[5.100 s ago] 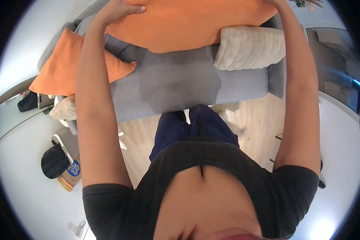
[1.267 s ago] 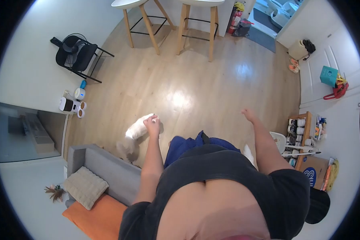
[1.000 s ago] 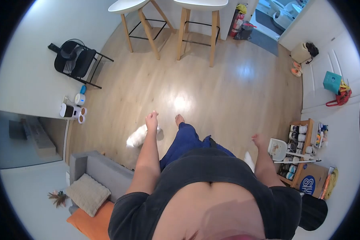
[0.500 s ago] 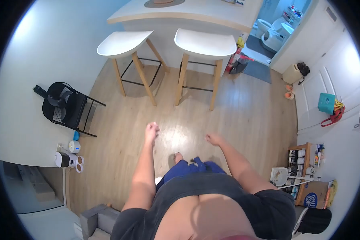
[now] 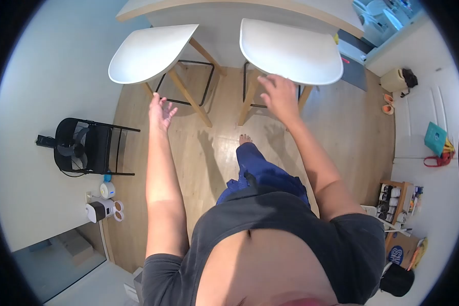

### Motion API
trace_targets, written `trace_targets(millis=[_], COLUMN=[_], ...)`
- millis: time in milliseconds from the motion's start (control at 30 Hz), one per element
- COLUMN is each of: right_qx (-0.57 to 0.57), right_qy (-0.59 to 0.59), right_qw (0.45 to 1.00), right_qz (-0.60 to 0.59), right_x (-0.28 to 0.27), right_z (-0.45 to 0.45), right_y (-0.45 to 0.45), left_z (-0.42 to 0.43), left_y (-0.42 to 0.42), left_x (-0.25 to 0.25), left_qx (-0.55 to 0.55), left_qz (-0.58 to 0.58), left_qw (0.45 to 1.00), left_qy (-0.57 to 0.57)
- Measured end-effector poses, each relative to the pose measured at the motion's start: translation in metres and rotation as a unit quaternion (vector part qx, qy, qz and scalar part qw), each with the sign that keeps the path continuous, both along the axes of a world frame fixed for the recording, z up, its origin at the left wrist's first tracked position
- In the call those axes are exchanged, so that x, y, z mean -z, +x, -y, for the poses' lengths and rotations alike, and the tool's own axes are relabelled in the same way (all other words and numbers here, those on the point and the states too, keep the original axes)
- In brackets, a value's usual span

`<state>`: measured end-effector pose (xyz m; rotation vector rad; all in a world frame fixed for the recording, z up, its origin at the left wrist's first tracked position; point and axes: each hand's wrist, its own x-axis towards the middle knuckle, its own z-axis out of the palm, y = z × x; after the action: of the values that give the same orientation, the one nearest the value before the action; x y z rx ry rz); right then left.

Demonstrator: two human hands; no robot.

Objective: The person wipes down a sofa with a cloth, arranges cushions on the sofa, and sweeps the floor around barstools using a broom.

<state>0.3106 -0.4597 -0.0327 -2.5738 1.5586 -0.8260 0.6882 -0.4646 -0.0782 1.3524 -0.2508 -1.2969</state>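
The left stool [image 5: 153, 53], upper left, and right stool [image 5: 290, 51], upper right of centre, have glossy white curved seats on wooden legs. The left hand [image 5: 162, 115] and right hand [image 5: 280, 97], empty, fingers loosely spread, are near their fronts, contact unclear. Pale wood floor [image 5: 188, 153] fills the centre; a counter [image 5: 229, 7] edges the top.

2 white stools [image 5: 290, 51] blocking the surface [image 5: 137, 9], a passable gap between them, open floor [image 5: 336, 137] to the right
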Motion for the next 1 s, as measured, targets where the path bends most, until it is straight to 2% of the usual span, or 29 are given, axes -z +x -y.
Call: trace_targets(millis=[100,200,300,367,533,700,1000], right_qx=[0.064,0.024,-0.046,-0.029,-0.048,-0.051,-0.031], right_qy=[-0.014,0.016,0.052,0.044,0.045,0.061,0.092], right_qw=[0.998,0.999,0.996,0.995,0.997,0.996,0.993], right_qz=[-0.018,-0.032,-0.057,-0.09,-0.04,-0.032,-0.067], right_x=[0.001,0.014,0.035,0.035,0.035,0.032,0.026], right_z=[0.055,0.096,0.115,0.114,0.119,0.121,0.119], right_y=[-0.002,-0.006,-0.003,-0.002,-0.003,0.002,0.005], left_z=[0.043,0.084,0.106,0.125,0.162,0.175,0.2], left_y=[0.022,0.054,0.069,0.083,0.101,0.082,0.01], left_x=[-0.011,-0.001,-0.001,0.016,0.033,0.028,0.012], left_qx=[-0.048,-0.036,-0.078,-0.055,-0.059,-0.053,-0.04], left_qz=[0.032,0.017,0.024,0.016,0.07,0.062,0.018], left_qw=[0.998,0.998,0.995,0.998,0.983,0.983,0.993], left_qy=[0.018,0.038,0.057,0.04,0.161,0.167,0.108])
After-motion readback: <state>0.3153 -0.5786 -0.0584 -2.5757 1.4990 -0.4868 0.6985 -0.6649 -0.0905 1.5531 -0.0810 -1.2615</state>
